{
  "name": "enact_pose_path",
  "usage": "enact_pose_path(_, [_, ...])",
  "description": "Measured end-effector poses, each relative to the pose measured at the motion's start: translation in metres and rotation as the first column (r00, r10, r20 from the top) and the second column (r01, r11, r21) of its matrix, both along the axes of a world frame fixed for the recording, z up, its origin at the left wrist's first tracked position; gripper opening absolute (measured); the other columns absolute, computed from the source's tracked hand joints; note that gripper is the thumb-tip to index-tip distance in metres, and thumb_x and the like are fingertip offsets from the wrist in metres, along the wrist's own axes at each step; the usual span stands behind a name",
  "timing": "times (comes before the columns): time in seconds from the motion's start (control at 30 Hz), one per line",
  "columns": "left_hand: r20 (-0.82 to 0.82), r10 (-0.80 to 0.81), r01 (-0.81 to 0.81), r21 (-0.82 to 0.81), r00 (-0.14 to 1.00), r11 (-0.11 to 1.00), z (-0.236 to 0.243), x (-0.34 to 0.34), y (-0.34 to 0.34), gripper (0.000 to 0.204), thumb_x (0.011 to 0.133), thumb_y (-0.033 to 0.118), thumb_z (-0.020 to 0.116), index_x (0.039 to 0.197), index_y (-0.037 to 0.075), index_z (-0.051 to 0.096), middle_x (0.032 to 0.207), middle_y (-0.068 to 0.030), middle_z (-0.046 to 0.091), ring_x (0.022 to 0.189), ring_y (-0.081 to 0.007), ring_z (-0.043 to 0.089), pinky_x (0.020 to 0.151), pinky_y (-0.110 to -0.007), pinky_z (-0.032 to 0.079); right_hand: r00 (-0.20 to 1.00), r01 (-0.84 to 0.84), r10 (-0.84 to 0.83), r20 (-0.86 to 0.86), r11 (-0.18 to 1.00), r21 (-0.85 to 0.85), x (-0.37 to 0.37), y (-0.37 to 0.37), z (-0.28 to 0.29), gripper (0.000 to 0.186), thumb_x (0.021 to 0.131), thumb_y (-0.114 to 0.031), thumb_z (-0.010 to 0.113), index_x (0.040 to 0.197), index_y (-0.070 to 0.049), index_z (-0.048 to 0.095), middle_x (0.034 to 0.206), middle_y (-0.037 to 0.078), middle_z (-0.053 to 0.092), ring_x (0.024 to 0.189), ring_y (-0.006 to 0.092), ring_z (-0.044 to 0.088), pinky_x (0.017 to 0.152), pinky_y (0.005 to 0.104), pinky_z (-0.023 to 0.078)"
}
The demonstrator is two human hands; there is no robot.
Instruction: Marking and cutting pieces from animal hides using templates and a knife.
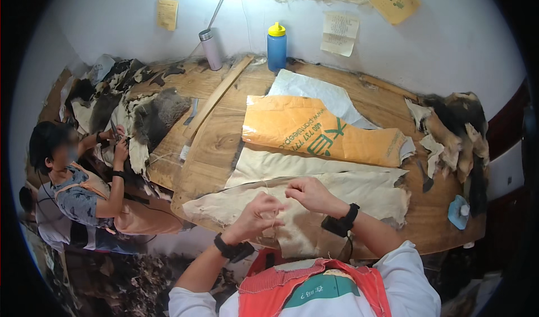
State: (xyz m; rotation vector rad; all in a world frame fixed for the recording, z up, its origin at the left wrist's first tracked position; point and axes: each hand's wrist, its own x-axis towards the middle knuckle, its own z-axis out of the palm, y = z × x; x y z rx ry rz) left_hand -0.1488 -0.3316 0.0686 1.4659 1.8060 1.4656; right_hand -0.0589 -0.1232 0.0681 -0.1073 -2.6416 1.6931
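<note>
Both my hands are raised over a cream-coloured hide (345, 202) that lies flat along the near edge of the wooden table. My left hand (259, 215) has its fingers bent into a pinch, and a faint pale thread runs by the fingertips. Slightly farther and to the right, my right hand (312, 195) is closed, thumb against forefinger; whatever it grips is too small to make out. The two hands are close but apart. Beyond this hide lies another pale hide (300, 164), partly under a flattened orange printed bag (292, 123).
A blue bottle (277, 52) and a pink flask (211, 50) stand by the wall. A wooden strip (219, 97) lies left of the bag. Furs (457, 131) hang at the right, near a blue container (458, 213). At left, a person (84, 188) holds scissors (116, 133) over furs.
</note>
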Motion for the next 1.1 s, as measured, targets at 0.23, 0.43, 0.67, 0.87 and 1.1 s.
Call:
enact_pose_path(0.23, [-0.387, 0.462, -0.579, -0.277, 0.798, 0.767, -0.045, -0.057, 0.015, 0.018, 0.084, 0.025, 0.071, 0.085, 0.007, 0.074, 0.082, -0.0109, 0.065, 0.087, -0.0299, 0.058, 0.078, -0.042, 0.044, 0.989, -0.145, 0.113, 0.091, 0.830, 0.539, 0.036, -0.032, 0.033, 0.025, 0.091, -0.025, 0.057, 0.080, -0.003, 0.062, 0.073, 0.019, 0.064, 0.072, 0.0395, 0.065, 0.063, 0.0478, 0.049])
enact_pose_path(0.43, [-0.287, 0.509, -0.573, -0.218, 0.812, 0.790, -0.058, -0.068, 0.017, 0.012, 0.079, 0.019, 0.073, 0.077, 0.007, 0.073, 0.082, -0.0109, 0.066, 0.082, -0.0290, 0.060, 0.074, -0.040, 0.046, 0.748, -0.659, 0.663, -0.032, 0.735, -0.162, 0.071, -0.030, 0.101, 0.030, 0.094, -0.026, 0.057, 0.076, -0.002, 0.054, 0.064, 0.017, 0.057, 0.059, 0.0348, 0.056, 0.057, 0.0419, 0.045])
enact_pose_path(0.67, [-0.396, 0.332, -0.405, -0.115, 0.856, 0.907, -0.054, -0.067, 0.014, 0.010, 0.071, 0.005, 0.078, 0.071, 0.015, 0.075, 0.075, -0.0017, 0.064, 0.081, -0.0249, 0.057, 0.073, -0.037, 0.043, 0.995, -0.074, 0.087, 0.041, 0.966, -0.246, 0.105, 0.021, 0.112, 0.019, 0.093, -0.011, 0.062, 0.077, -0.001, 0.058, 0.058, 0.005, 0.049, 0.055, 0.0104, 0.044, 0.053, 0.0305, 0.040])
enact_pose_path(0.87, [-0.362, 0.335, -0.403, -0.129, 0.870, 0.906, -0.068, -0.075, 0.013, 0.012, 0.064, 0.002, 0.075, 0.062, 0.012, 0.068, 0.070, -0.0028, 0.062, 0.077, -0.0237, 0.056, 0.069, -0.037, 0.042, 0.996, 0.074, -0.082, 0.043, 0.983, 0.171, 0.145, 0.025, 0.095, 0.020, 0.090, -0.014, 0.065, 0.075, -0.001, 0.061, 0.056, 0.007, 0.048, 0.054, 0.0099, 0.044, 0.051, 0.0310, 0.038])
enact_pose_path(1.1, [-0.323, 0.404, -0.488, -0.248, 0.856, 0.837, -0.052, -0.065, 0.015, 0.015, 0.073, 0.004, 0.069, 0.088, 0.007, 0.070, 0.077, -0.0066, 0.067, 0.082, -0.0265, 0.061, 0.076, -0.041, 0.048, 0.863, 0.438, -0.468, 0.193, 0.881, 0.177, 0.223, 0.067, 0.046, 0.021, 0.094, -0.023, 0.061, 0.090, -0.002, 0.064, 0.075, 0.019, 0.064, 0.066, 0.0325, 0.065, 0.062, 0.0398, 0.049])
